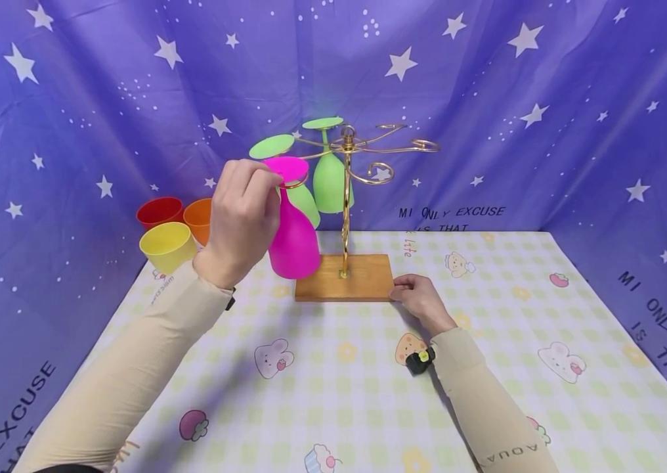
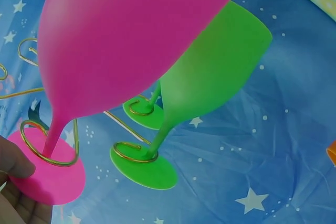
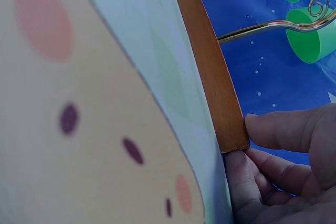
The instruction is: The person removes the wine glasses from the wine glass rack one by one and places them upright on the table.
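Observation:
My left hand (image 1: 246,213) pinches the foot of a magenta wine glass (image 1: 293,243), which hangs upside down. In the left wrist view, a gold wire loop (image 2: 73,156) circles the stem of that glass beside its foot. Two green wine glasses (image 1: 332,184) hang inverted from neighbouring loops of the gold glass rack (image 1: 346,210). My right hand (image 1: 422,301) holds the front right corner of the rack's wooden base (image 1: 363,282); in the right wrist view the thumb (image 3: 273,129) lies on top and the fingers are below its edge.
Red (image 1: 159,211), orange (image 1: 199,217) and yellow cups (image 1: 168,246) stand at the back left of the table. Several rack loops (image 1: 425,145) on the right hold no glass. A starry blue curtain (image 1: 487,98) hangs behind the patterned tablecloth (image 1: 487,394).

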The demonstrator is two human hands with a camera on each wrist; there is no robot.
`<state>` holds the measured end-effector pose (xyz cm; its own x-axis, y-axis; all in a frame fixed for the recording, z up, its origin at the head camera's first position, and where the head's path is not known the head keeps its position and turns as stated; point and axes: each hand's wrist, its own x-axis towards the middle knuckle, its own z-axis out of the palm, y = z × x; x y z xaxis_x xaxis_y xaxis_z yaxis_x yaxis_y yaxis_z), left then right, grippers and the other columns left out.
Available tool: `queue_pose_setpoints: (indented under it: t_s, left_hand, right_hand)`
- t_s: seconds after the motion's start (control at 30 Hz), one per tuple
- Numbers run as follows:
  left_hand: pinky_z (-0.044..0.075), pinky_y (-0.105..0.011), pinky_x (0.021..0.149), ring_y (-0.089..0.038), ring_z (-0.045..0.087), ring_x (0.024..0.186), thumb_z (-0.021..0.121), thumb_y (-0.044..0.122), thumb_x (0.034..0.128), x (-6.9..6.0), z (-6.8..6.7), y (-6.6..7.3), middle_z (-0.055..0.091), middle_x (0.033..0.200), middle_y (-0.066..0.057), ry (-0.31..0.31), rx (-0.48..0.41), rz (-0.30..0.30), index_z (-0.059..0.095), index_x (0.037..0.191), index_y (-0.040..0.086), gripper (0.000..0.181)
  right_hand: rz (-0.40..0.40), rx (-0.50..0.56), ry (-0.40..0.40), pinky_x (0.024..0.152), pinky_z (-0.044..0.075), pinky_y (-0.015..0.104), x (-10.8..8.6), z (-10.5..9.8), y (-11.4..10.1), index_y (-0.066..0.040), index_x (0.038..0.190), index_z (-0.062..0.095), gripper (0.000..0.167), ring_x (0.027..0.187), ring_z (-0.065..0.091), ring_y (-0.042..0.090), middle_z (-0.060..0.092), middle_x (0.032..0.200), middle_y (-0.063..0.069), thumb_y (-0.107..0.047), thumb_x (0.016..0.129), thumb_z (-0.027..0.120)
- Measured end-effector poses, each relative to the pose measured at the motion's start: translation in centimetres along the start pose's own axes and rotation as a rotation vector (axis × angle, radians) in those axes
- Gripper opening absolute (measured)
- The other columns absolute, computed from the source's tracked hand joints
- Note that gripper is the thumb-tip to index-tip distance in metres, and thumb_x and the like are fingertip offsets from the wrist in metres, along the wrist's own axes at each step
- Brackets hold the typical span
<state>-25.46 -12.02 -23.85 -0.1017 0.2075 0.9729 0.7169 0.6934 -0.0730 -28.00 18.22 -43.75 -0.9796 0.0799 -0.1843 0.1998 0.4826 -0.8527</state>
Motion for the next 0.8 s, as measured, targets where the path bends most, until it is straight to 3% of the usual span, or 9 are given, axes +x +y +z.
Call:
queue_pose_setpoints:
  t_s: [0.8]
  left_hand:
    - [0.044,-0.039,0.07,-0.032,0.049,0.074,0.053,-0.009,0.0857,1.3,0.9,-1.0,0.055,0.079,-0.017,-0.012,-0.024,-0.015,0.058,0.081,-0.004,0.009]
  right_hand:
    - [-0.018,-0.004,0.004,0.075,0.047,0.029,-0.1,0.0,-0.1,0.003,0.12,0.058,0.037,0.088,0.057,0.022,0.061,0.104,0.014,-0.007,0.085,0.063]
